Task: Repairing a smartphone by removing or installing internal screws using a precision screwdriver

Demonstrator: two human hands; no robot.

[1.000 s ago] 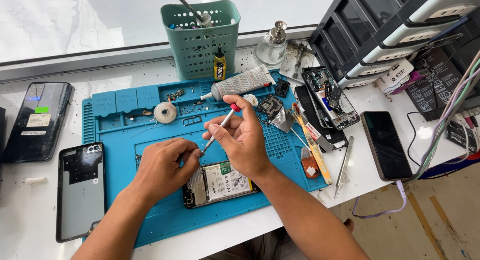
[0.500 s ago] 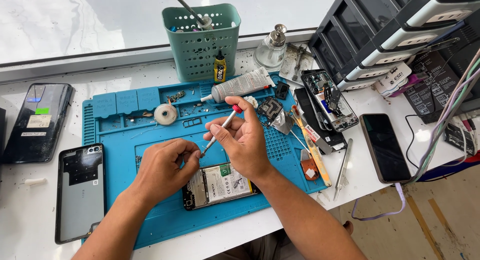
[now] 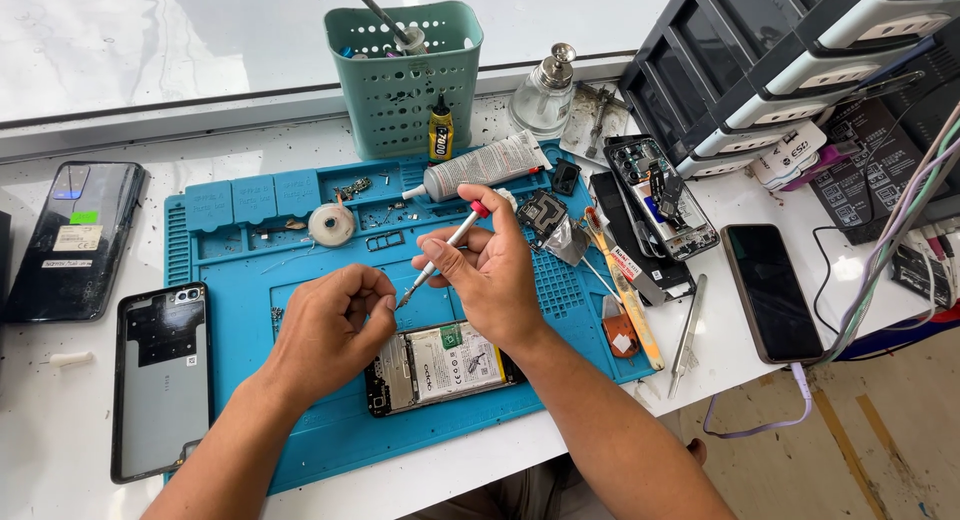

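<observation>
On the blue work mat [image 3: 300, 450] near the front edge of the white tabletop [image 3: 60, 450], an opened phone [image 3: 440, 365] lies face down with its battery and inner frame bare. Its back cover [image 3: 160, 380] lies apart on the left, just off the mat, so the opening looks done. The battery and the boards still sit in place, so the inside work seems only begun.

The right hand [image 3: 495, 270] hovers just above the opened phone, its fingers [image 3: 440, 255] closed in a pinch round a slim screwdriver [image 3: 440, 255] with a red cap, the tip slanting down and left. The left hand [image 3: 325, 330] meets that tip with thumb and forefinger nearly shut; whether they grip a screw or only the tip, I cannot tell. A glue tube [image 3: 485, 167] lies farther back on the mat.
</observation>
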